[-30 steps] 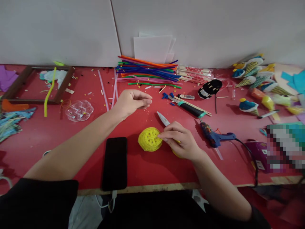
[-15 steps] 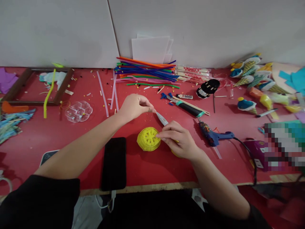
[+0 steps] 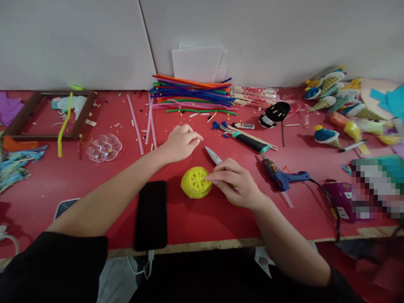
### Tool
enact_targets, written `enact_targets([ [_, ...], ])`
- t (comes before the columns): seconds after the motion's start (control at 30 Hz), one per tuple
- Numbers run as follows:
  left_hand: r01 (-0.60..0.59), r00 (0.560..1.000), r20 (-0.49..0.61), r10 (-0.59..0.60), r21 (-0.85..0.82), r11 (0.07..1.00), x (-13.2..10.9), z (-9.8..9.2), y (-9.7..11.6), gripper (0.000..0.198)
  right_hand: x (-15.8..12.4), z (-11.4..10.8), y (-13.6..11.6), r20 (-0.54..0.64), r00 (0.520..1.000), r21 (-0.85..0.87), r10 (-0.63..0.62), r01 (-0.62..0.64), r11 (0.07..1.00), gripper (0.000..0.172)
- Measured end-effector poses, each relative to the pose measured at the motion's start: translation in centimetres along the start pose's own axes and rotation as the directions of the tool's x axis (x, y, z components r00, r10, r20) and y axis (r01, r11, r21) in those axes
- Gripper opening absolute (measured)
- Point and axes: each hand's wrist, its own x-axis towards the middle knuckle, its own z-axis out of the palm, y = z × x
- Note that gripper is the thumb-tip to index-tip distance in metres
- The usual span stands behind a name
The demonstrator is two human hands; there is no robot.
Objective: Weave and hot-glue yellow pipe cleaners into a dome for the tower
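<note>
A yellow woven wheel (image 3: 195, 182) lies on the red table (image 3: 202, 219) between my hands. My right hand (image 3: 236, 185) rests just right of it, fingers closed, fingertips touching the wheel's rim. A small knife (image 3: 213, 155) sticks out of that hand, its blade pointing up and left. A second yellow piece shows only as a sliver under the palm. My left hand (image 3: 181, 142) hovers a little left of the blade tip, fingers curled with thumb and forefinger pinched; what they pinch, if anything, is too small to see.
A black phone (image 3: 151, 214) lies left of the wheel near the front edge. A blue glue gun (image 3: 282, 179) with its cord sits to the right. Coloured straws (image 3: 192, 93), a black-handled tool (image 3: 251, 143), a clear flower-shaped tray (image 3: 104, 147), a wooden frame (image 3: 47, 113) and paper cones (image 3: 328, 101) lie behind.
My left hand came down to the blade tip, touched it, then drew back slightly left with fingers pinched. The right hand, knife and wheel stayed put.
</note>
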Motion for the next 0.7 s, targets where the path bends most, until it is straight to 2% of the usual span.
enact_targets([
  [0.1,0.049,0.999,0.015,-0.048,-0.137,0.989,0.04,-0.05,-0.26,0.028,0.0,0.03,0.01,-0.002,1.0,0.0,0.006,-0.006,1.0,0.025],
  [0.2,0.126,0.992,0.016,-0.126,-0.242,0.962,-0.21,-0.2,-0.17,0.019,0.01,0.06,0.01,-0.003,1.0,0.0,0.006,-0.006,1.0,0.025],
  [0.47,0.209,0.97,-0.077,-0.232,-0.234,0.95,-0.57,-0.78,0.61,0.038,-0.01,0.1,-0.01,-0.009,1.0,0.004,0.008,-0.008,1.0,0.025],
  [0.53,0.197,0.968,-0.111,-0.224,-0.208,0.958,-0.45,-0.78,0.47,0.031,-0.02,0.08,-0.02,-0.006,1.0,0.003,0.008,-0.008,1.0,0.025],
  [0.63,0.127,0.976,-0.148,-0.16,-0.214,0.969,-0.34,-0.54,0.16,0.008,-0.02,0.03,-0.02,-0.005,1.0,0.0,0.008,-0.008,1.0,0.025],
  [0.7,0.083,0.983,-0.139,-0.12,-0.251,0.965,-0.33,-0.24,-0.08,0.013,-0.01,0.0,-0.01,-0.003,1.0,-0.002,0.004,-0.004,1.0,0.025],
])
